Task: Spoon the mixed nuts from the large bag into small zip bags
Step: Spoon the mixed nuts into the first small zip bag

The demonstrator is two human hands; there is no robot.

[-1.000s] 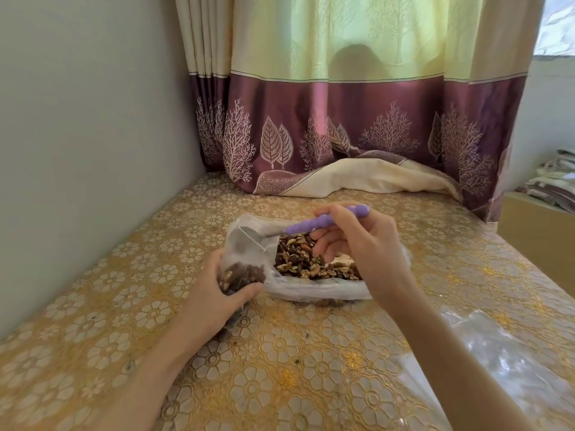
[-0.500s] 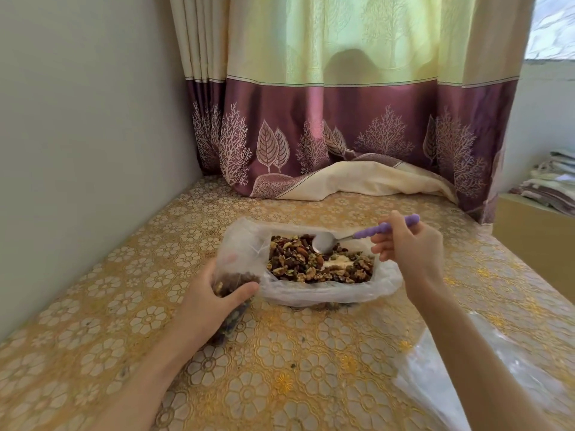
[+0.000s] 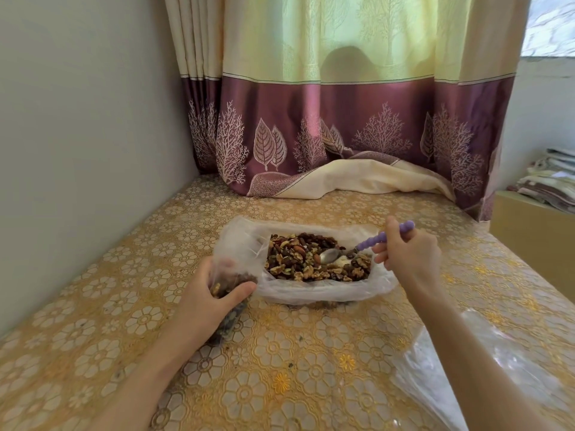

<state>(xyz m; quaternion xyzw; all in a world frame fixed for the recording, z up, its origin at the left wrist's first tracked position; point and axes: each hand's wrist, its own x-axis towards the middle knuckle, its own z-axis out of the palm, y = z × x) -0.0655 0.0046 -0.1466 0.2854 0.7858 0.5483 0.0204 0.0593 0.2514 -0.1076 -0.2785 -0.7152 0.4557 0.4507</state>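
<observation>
1. The gold, flower-patterned plastic table cover spreads under both hands; a purple and cream curtain hangs down onto its far edge.
2. The large clear plastic bag lies open on the cover between the two hands, rim rolled down; the mixed nuts fill its middle, just left of the right hand's grip.
3. A crumpled sheet of clear plastic lies under the right forearm, near the table's front edge.
4. The left hand is wrapped closed round the small clear zip bag, thumb pressed across its front; the bag is partly filled with nuts and touches the large bag's left side.
5. The right hand pinches the purple beaded handle of a metal spoon, fingers curled shut on it; the bowl points left from the grip, resting down among the nuts.
</observation>
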